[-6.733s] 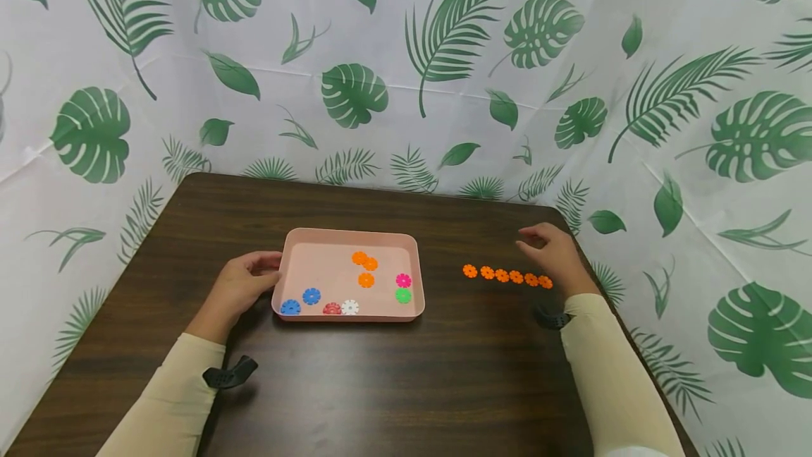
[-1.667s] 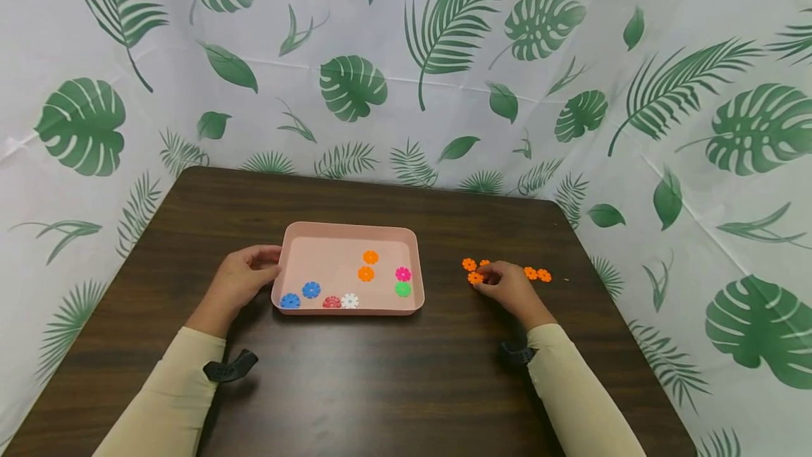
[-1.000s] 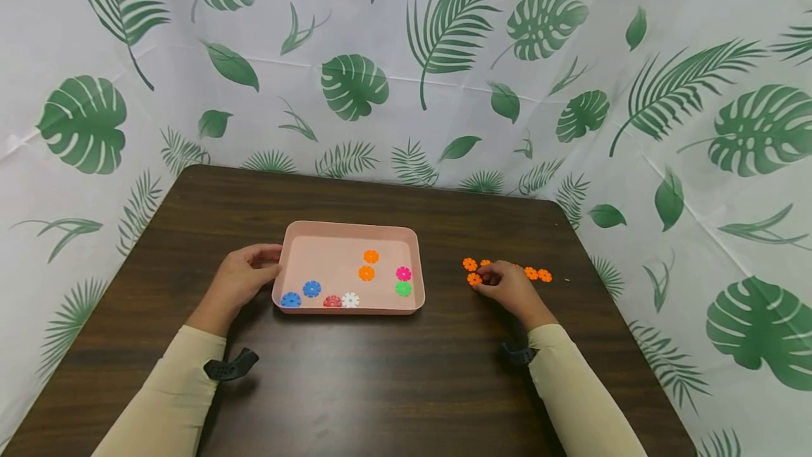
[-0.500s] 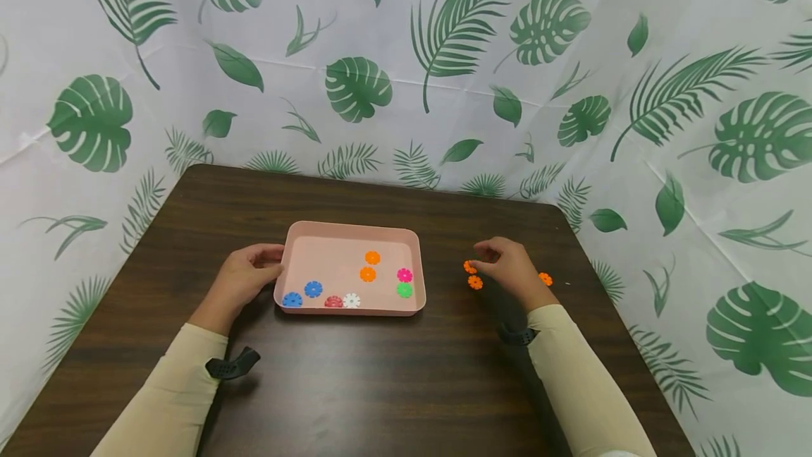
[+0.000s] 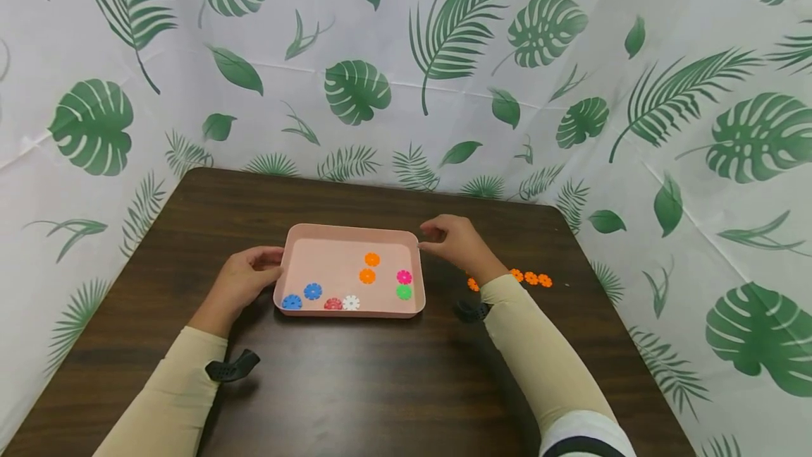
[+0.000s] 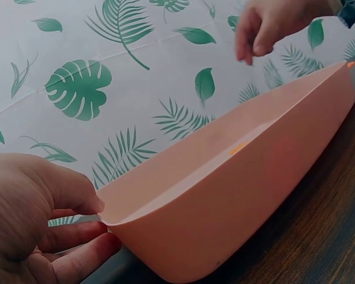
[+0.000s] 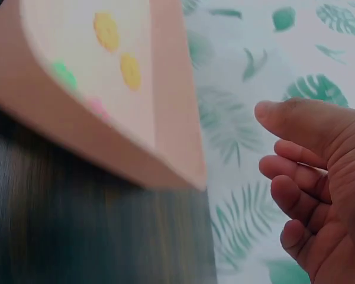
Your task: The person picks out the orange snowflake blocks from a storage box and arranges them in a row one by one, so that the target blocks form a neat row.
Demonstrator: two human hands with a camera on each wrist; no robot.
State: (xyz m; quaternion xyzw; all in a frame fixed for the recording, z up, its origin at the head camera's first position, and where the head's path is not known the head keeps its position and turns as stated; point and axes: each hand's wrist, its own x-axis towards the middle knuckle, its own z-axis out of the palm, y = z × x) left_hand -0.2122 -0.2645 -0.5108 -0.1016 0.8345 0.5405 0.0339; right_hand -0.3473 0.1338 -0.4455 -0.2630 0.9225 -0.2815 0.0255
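My left hand (image 5: 237,284) pinches the left rim of a shallow pink tray (image 5: 320,256), its thumb (image 6: 77,192) over the edge and its fingers outside. In the tray lie two orange notched plastic discs (image 5: 367,276), two blue discs (image 5: 312,291), a red one (image 5: 333,303), a white one (image 5: 351,302), a pink one (image 5: 404,277) and a green one (image 5: 404,292). My right hand (image 5: 458,242) hovers at the tray's right back corner. Its fingers are loosely curled in the right wrist view, with nothing between thumb and fingertips.
Right of the tray, orange discs (image 5: 531,278) lie in a row on the dark wooden table (image 5: 355,386), partly hidden by my right wrist. One more orange disc (image 5: 473,285) sits below the row's left end. A leaf-patterned cloth (image 5: 273,118) stands behind the table.
One orange disc from the tray now lies below the left end of the row. My right hand has since moved left from the row to the tray. My left hand stays put.
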